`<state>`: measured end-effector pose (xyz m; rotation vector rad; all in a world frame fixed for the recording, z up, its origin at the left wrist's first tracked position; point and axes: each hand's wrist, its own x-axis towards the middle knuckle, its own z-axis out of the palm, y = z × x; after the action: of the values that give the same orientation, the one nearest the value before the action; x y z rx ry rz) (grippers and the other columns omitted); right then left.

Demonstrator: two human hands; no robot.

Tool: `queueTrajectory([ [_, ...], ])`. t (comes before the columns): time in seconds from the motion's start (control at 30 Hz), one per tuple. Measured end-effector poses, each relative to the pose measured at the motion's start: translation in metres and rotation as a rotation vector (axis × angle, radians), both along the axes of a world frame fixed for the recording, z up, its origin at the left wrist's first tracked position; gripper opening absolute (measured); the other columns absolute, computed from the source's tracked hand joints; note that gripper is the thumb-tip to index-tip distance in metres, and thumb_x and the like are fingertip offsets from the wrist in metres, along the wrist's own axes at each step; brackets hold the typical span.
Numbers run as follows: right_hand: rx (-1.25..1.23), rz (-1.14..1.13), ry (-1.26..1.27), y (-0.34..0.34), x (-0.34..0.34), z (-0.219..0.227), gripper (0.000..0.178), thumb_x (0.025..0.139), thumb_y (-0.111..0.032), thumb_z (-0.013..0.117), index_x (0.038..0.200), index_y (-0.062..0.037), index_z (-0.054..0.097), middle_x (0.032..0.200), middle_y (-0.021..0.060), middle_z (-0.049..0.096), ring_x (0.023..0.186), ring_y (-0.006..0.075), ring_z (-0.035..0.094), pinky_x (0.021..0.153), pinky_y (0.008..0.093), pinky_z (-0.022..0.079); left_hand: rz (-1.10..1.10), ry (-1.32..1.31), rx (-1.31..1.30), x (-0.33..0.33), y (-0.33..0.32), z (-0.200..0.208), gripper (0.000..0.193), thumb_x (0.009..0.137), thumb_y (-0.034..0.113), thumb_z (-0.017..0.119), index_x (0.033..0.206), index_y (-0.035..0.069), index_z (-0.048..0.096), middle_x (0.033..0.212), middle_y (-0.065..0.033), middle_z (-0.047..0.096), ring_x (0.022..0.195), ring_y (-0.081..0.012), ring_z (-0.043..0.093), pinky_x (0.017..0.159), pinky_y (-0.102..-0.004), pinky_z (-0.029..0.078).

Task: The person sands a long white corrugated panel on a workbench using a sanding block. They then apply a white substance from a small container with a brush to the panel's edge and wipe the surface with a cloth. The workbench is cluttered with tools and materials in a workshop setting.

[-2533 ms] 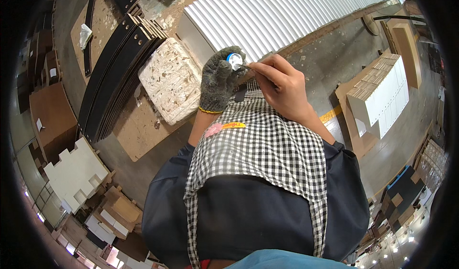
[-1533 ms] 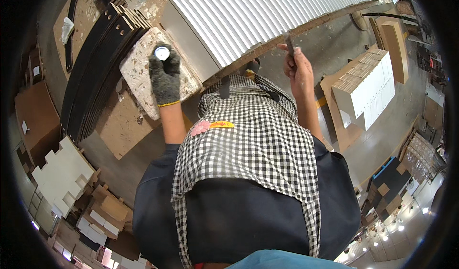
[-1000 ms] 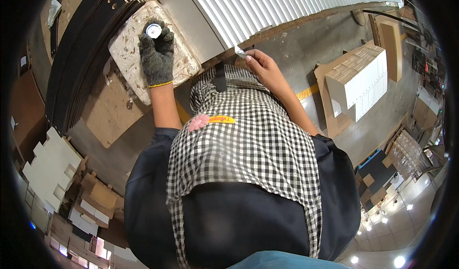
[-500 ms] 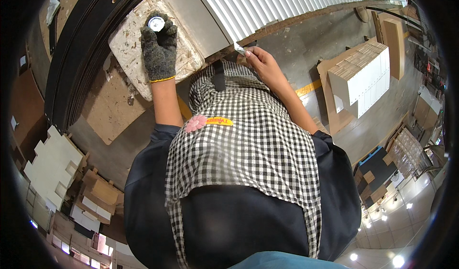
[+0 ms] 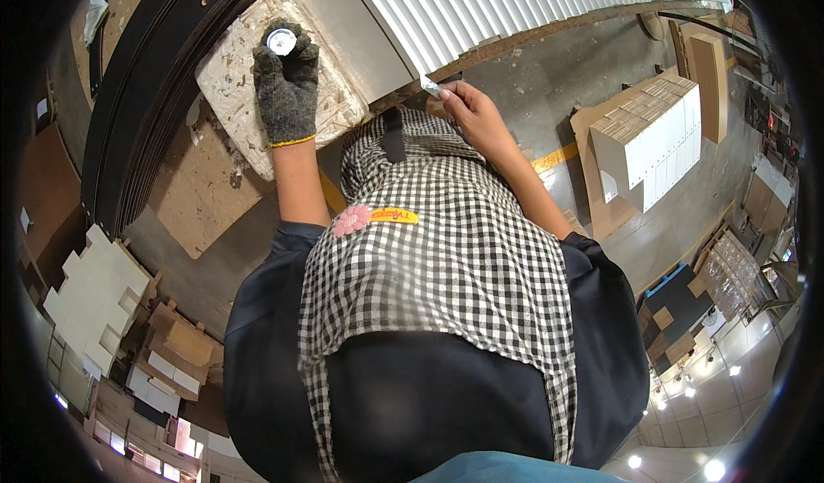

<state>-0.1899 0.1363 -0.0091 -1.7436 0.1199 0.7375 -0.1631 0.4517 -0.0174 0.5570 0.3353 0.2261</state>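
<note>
My left hand [image 5: 287, 101] wears a dark grey knit glove with a yellow cuff. Its fingers wrap round a small round container with a white top [image 5: 281, 42], held over a stained, pale square surface [image 5: 227, 75]. My bare right hand [image 5: 479, 118] pinches a thin, flat, silvery piece [image 5: 430, 85] between thumb and fingers; whether it is a blade or a scraper is unclear. That piece is at the near edge of a row of white panels [image 5: 489, 11], close to the corner of a flat grey board [image 5: 356, 28].
Curved-looking black boards [image 5: 142, 80] are stacked at the left, beside a brown sheet [image 5: 193, 196] on the floor. To the right, a stack of white-faced panels [image 5: 657, 140] stands on cardboard. More stacked boards [image 5: 96, 290] lie at the lower left.
</note>
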Motion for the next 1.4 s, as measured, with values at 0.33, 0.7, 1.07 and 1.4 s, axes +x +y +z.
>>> queueTrajectory([
  [0.33, -0.113, 0.019, -0.116, 0.000, -0.002, 0.005, 0.028, 0.104, -0.027, 0.060, 0.109, -0.0013, 0.068, 0.082, 0.0143, 0.067, 0.072, 0.0248, 0.062, 0.070, 0.0379, 0.048, 0.023, 0.006, -0.010, 0.001, -0.002, 0.002, 0.059, 0.084, 0.036, 0.083, 0.130, 0.002, 0.065, 0.117, -0.0130, 0.072, 0.097, -0.0258, 0.068, 0.084, -0.0394, 0.059],
  [0.7, -0.108, 0.045, -0.112, 0.005, -0.005, 0.013, 0.030, 0.104, -0.028, 0.059, 0.109, -0.0006, 0.069, 0.076, 0.0158, 0.065, 0.069, 0.0278, 0.062, 0.068, 0.0399, 0.048, 0.018, -0.029, -0.030, 0.002, -0.002, 0.001, 0.060, 0.084, 0.034, 0.083, 0.129, 0.001, 0.064, 0.117, -0.0134, 0.071, 0.098, -0.0261, 0.066, 0.085, -0.0386, 0.058],
  [1.07, -0.023, -0.037, -0.051, 0.000, -0.007, -0.006, 0.030, 0.105, -0.027, 0.058, 0.109, -0.0002, 0.070, 0.075, 0.0093, 0.065, 0.068, 0.0173, 0.060, 0.066, 0.0341, 0.048, 0.020, -0.020, -0.032, 0.003, -0.004, 0.004, 0.059, 0.085, 0.034, 0.082, 0.129, 0.001, 0.064, 0.118, -0.0129, 0.071, 0.098, -0.0259, 0.066, 0.084, -0.0383, 0.058],
  [1.4, -0.070, 0.015, -0.051, 0.000, -0.003, 0.002, 0.029, 0.105, -0.027, 0.057, 0.109, -0.0005, 0.068, 0.079, 0.0108, 0.066, 0.072, 0.0197, 0.061, 0.069, 0.0358, 0.048, 0.038, 0.007, -0.004, 0.003, -0.004, 0.006, 0.060, 0.084, 0.036, 0.083, 0.128, 0.000, 0.064, 0.117, -0.0141, 0.071, 0.098, -0.0254, 0.066, 0.084, -0.0377, 0.059],
])
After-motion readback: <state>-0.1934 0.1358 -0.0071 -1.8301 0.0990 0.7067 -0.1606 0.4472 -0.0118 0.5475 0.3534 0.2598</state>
